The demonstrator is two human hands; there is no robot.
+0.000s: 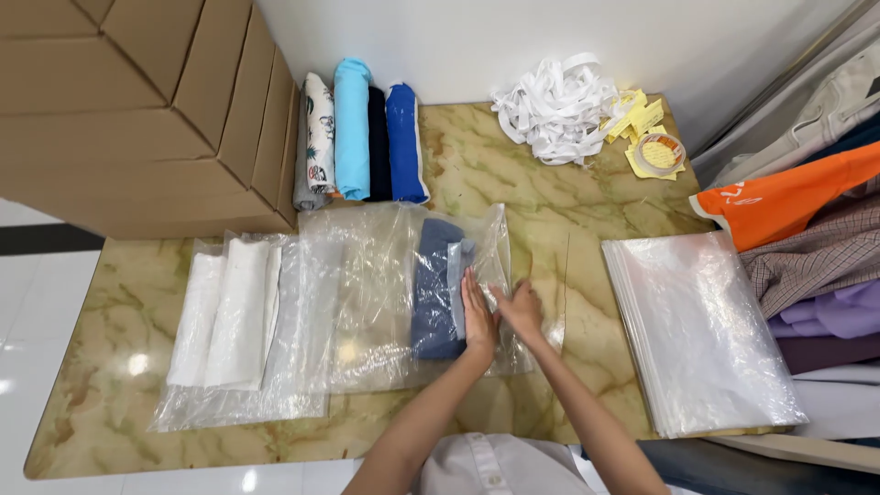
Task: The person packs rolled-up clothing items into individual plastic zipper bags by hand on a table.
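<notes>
A folded dark blue garment lies inside a clear plastic bag in the middle of the marble table. My left hand rests flat on the bag at the garment's right edge. My right hand lies just beside it, fingers pressed on the bag's open end. Neither hand grips anything; both press down on the plastic.
Two bagged white garments lie at the left. Rolled clothes stand against cardboard boxes at the back. A stack of empty clear bags, white straps, a tape roll and piled clothing are at the right.
</notes>
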